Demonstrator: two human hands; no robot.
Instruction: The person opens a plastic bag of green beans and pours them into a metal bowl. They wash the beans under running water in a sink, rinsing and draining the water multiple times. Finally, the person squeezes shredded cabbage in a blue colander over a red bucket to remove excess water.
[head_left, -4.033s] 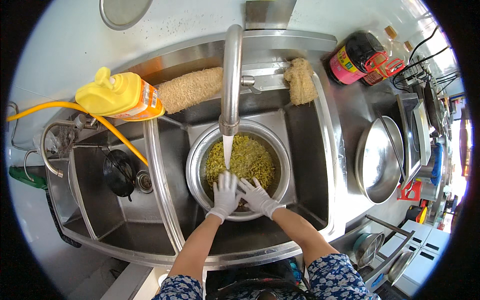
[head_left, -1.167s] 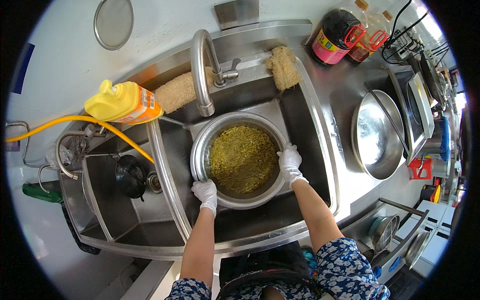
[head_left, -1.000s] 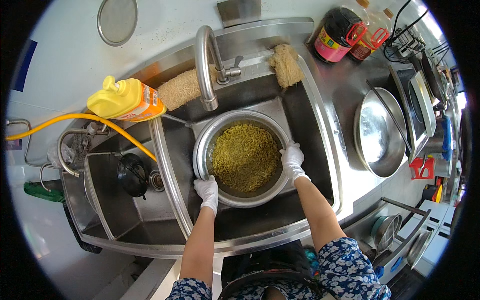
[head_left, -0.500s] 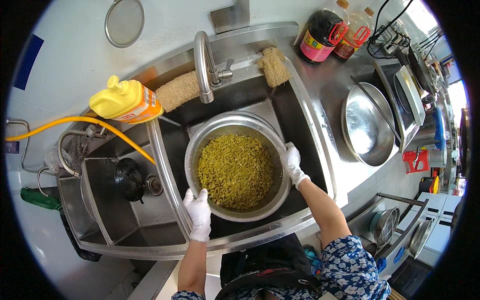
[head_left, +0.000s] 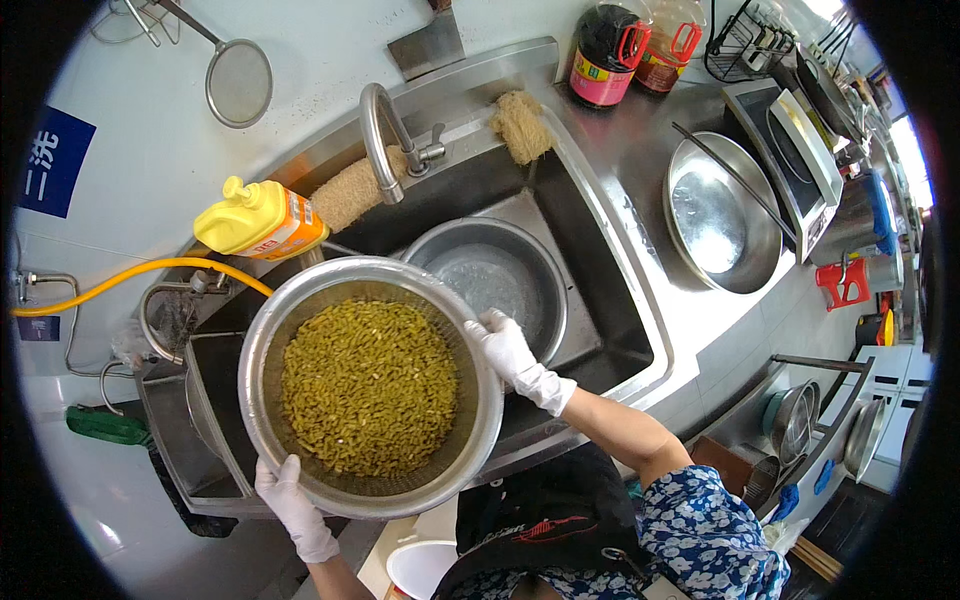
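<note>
A metal colander [head_left: 486, 425] full of chopped green pieces [head_left: 370, 390], which look like cut beans, is held up over the divider and left part of the sink. My left hand [head_left: 295, 508], in a white glove, grips its near-left rim with the thumb over the top. At the right rim, my right hand [head_left: 515, 362], also gloved in white, has hold of the edge. A metal basin [head_left: 490, 275] with a little water in it sits in the right compartment, beyond my right hand and partly covered by the colander.
The sink [head_left: 625, 285] has a curved faucet [head_left: 380, 140] at its back. A yellow jug [head_left: 262, 220] and loofahs [head_left: 522, 128] lie along the back ledge. On the right counter stand a wide steel bowl [head_left: 722, 215] and sauce bottles [head_left: 603, 55]. A yellow hose [head_left: 150, 268] crosses the left.
The colander has been lifted and carried left and toward me, with both hands still on its rim. The basin that was under it now shows. The view has shifted slightly.
</note>
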